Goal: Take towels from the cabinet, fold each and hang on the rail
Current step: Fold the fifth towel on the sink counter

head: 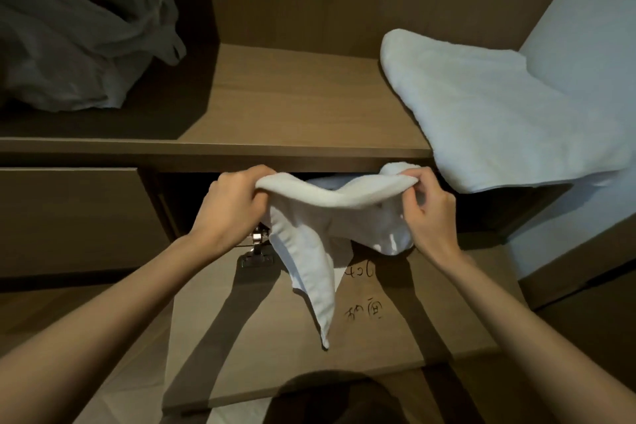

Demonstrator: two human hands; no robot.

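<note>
Setting: brown wood-grain cabinet, its open shelf [292, 103] running across the view above a darker lower opening.
Small white terry towel [330, 217]: held in front of that lower opening, above the dropped-open brown door panel [395, 337].
Long axis: upper edge stretched left to right between both hands, sagging slightly mid-span.
Pointing: one tapering corner hung straight down toward the door panel; a shorter bunch drooped below the right hand [426, 213].
Look: plush, crumpled, with a hemmed border.
Left hand [234, 206]: fingers [241, 179] curled over the towel's left end, clamped on it.
Right hand grip: thumb and forefinger pinched the right end; the other fingers were loosely bent.
Large white folded towel [481, 107]: lay on the shelf's right end, overhanging its front edge.
Crinkled translucent plastic bag [75, 27]: sat in the left compartment.
Silver metal hinge [256, 251]: was fixed at the door panel's inner edge, just below the left hand.
</note>
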